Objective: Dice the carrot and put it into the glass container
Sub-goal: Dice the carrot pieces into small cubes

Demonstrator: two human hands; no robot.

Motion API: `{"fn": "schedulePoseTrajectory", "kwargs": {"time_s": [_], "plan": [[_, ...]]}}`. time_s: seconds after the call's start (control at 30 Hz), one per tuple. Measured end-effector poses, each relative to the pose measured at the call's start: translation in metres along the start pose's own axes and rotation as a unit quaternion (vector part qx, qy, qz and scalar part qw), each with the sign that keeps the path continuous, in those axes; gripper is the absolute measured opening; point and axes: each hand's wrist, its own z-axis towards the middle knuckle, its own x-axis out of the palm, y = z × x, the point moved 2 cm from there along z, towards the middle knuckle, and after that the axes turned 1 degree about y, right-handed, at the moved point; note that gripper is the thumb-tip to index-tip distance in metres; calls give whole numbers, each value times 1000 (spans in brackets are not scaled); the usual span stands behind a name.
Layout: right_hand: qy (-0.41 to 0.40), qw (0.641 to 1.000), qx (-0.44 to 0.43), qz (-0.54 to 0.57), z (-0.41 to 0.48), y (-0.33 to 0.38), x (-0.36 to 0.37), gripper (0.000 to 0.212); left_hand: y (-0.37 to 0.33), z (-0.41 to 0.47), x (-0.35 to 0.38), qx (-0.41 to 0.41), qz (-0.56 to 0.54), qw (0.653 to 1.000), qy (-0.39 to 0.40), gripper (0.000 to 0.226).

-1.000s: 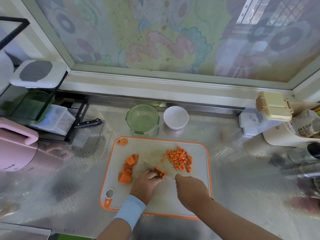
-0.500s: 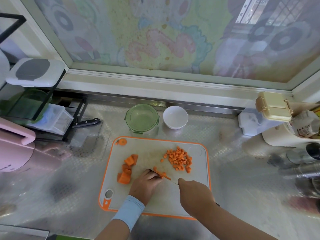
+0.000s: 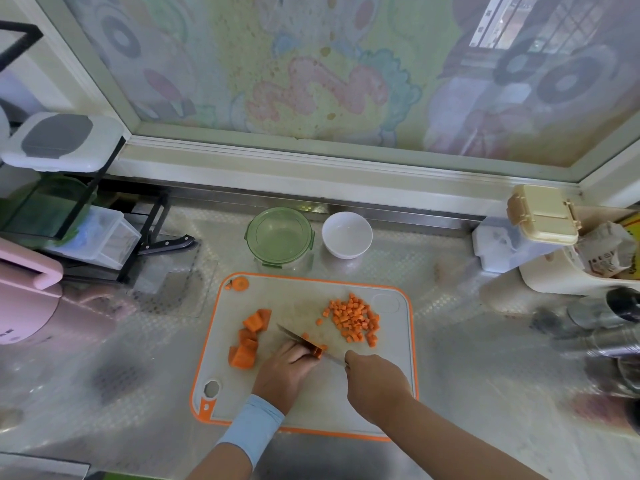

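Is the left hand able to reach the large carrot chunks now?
Probably yes: the carrot chunks lie close beside the left hand, bare board between, though it now holds a piece under the knife.

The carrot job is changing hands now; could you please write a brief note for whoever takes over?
Left hand holds a carrot piece down on the cutting board; right hand grips the knife, blade across that piece.
Diced pile lies on the board's right, uncut chunks on its left.
Glass container stands behind the board, green lid on, no carrot inside.
To do: dice the piece and chunks, open the container, load the dice.
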Motion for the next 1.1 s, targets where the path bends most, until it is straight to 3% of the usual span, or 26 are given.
{"fn": "schedulePoseTrajectory", "kwargs": {"time_s": [0.47,1.1], "plan": [[-28,999,-30,-24,-17,-4,-12,17,-1,1,0,0,11,1000,-21,17],[3,1000,-8,1,1,8,-3,8,0,-3,1,14,3,1000,4,20]]}}
